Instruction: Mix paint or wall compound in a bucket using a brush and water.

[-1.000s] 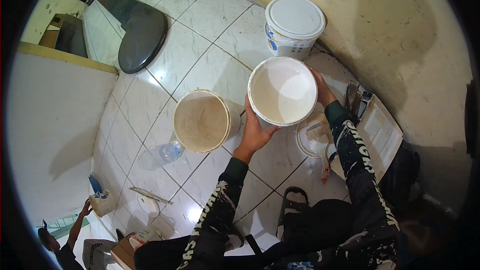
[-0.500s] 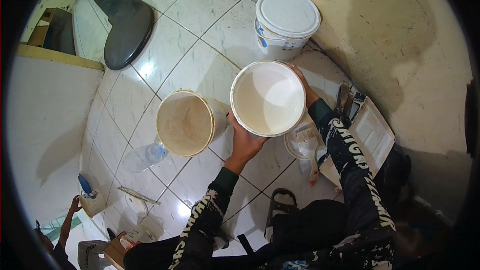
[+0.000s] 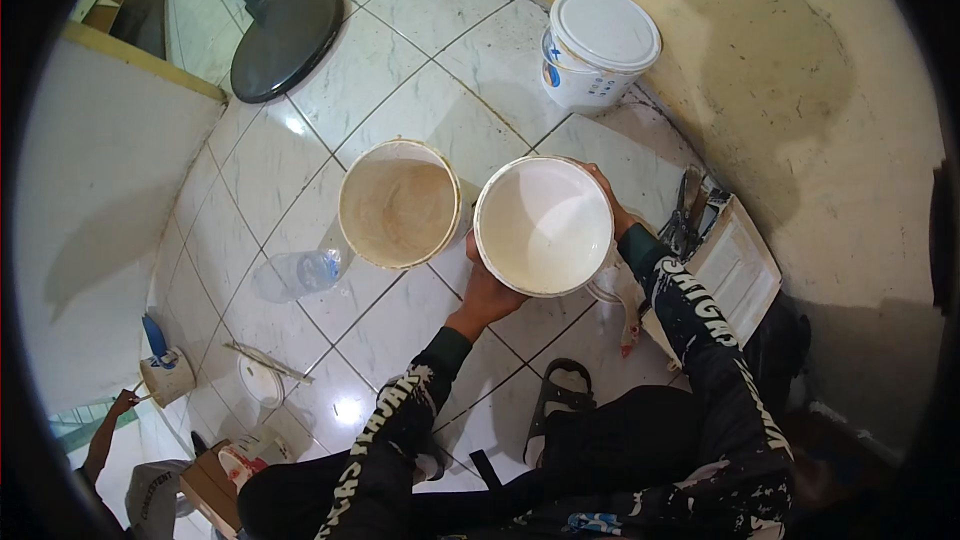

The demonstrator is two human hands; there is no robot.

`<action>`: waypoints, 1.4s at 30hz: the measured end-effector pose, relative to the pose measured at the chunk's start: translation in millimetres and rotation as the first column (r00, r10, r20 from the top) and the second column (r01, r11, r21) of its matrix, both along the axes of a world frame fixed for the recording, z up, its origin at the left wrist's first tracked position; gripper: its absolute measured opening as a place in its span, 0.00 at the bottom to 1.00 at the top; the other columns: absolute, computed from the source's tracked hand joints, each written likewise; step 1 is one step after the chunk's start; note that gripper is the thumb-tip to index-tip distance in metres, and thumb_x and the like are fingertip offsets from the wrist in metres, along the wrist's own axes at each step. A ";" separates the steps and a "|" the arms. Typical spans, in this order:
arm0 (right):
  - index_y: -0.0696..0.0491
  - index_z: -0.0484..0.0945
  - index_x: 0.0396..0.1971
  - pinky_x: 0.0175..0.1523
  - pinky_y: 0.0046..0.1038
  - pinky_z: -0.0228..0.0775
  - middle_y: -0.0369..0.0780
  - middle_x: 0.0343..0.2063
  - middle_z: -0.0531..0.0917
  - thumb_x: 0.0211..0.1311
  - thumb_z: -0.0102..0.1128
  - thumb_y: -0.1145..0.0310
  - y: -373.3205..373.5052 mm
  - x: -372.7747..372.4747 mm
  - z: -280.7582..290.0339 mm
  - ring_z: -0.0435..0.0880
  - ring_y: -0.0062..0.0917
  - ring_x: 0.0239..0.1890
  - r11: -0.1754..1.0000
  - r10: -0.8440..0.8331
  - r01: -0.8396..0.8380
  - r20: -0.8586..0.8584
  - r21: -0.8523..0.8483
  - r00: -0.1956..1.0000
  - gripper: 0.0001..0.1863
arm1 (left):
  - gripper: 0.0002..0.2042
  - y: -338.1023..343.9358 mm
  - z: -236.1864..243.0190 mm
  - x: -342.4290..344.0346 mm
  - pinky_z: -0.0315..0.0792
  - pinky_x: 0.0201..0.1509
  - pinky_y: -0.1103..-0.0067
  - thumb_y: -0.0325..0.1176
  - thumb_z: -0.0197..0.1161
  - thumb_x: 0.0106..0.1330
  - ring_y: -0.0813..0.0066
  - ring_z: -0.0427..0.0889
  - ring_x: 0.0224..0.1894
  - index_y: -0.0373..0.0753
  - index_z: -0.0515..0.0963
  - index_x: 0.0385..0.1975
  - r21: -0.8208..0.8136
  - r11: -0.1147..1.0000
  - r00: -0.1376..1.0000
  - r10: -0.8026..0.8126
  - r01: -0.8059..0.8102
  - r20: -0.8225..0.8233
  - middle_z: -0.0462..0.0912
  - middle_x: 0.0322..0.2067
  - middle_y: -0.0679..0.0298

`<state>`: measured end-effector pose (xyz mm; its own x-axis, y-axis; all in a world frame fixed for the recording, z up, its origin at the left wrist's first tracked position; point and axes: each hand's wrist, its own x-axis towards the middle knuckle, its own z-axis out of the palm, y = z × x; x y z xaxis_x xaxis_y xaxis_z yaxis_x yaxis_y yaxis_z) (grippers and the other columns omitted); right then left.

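Observation:
My left hand (image 3: 485, 285) and my right hand (image 3: 612, 195) grip opposite sides of an open white bucket (image 3: 543, 225) holding white paint. Just left of it stands a larger open bucket (image 3: 398, 202) with a beige-stained inside, and below that a clear plastic bottle (image 3: 298, 276) lies on the tiles. Beyond my hands, against the yellow wall, stands a lidded white bucket (image 3: 600, 40). A paintbrush (image 3: 628, 325) is partly hidden beneath the held bucket, beside an off-white paint tray (image 3: 725, 265) with dark tools (image 3: 688, 202) at its upper end.
A black rounded panel (image 3: 285, 40) is at the upper left. Lower left, a co-worker's hand (image 3: 122, 403) is near a small container (image 3: 168, 375) with a blue tool. A lid with a stick (image 3: 262, 380), cardboard box (image 3: 208, 488) and yellow wall (image 3: 800, 140) border the area.
Both my hands have carried the paint bucket down and left relative to the floor, closer beside the stained bucket, covering more of the brush. The view has also shifted slightly.

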<state>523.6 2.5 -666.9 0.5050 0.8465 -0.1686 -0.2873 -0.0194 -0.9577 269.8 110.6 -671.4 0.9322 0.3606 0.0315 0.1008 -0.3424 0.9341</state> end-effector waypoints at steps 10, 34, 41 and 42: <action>0.54 0.79 0.55 0.54 0.32 0.78 0.41 0.45 0.85 0.76 0.39 0.43 5.6 -11.7 26.0 0.85 0.26 0.45 0.974 -0.007 -0.075 -0.359 -0.212 0.933 0.31 | 0.41 -28.2 -2.9 -8.9 0.66 0.69 0.63 0.37 0.81 0.53 0.54 0.71 0.65 0.36 0.66 0.66 -0.078 0.989 0.987 0.133 -0.125 0.095 0.70 0.63 0.51; 0.51 0.83 0.43 0.41 0.23 0.77 0.34 0.36 0.86 0.75 0.55 0.50 46.9 -37.9 188.2 0.82 0.18 0.33 0.979 -0.048 0.113 0.344 -0.171 0.938 0.19 | 0.65 -69.3 150.9 -14.5 0.48 0.77 0.65 0.33 0.85 0.48 0.51 0.53 0.73 0.30 0.31 0.71 -0.242 0.874 0.825 0.480 -0.421 0.298 0.45 0.69 0.44; 0.53 0.81 0.53 0.51 0.20 0.76 0.36 0.44 0.86 0.73 0.59 0.52 65.4 -60.2 217.5 0.83 0.15 0.44 0.987 0.023 0.012 0.216 -0.160 0.976 0.21 | 0.63 -60.9 153.5 -14.4 0.53 0.75 0.66 0.30 0.81 0.55 0.52 0.61 0.70 0.34 0.22 0.67 -0.541 0.773 0.796 0.536 -0.331 0.280 0.54 0.67 0.41; 0.53 0.81 0.53 0.51 0.20 0.76 0.36 0.44 0.86 0.73 0.59 0.52 67.5 -59.6 217.8 0.83 0.15 0.44 0.987 0.027 0.009 0.219 -0.163 0.975 0.21 | 0.63 -59.9 153.9 -14.1 0.53 0.75 0.66 0.30 0.81 0.55 0.52 0.61 0.70 0.34 0.22 0.67 -0.544 0.770 0.794 0.540 -0.332 0.280 0.54 0.67 0.41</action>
<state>464.0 70.0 -449.1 0.5375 0.8216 -0.1899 -0.0696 -0.1812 -0.9810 255.7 50.7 -517.5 0.6041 0.7918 0.0898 -0.2823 0.1072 0.9533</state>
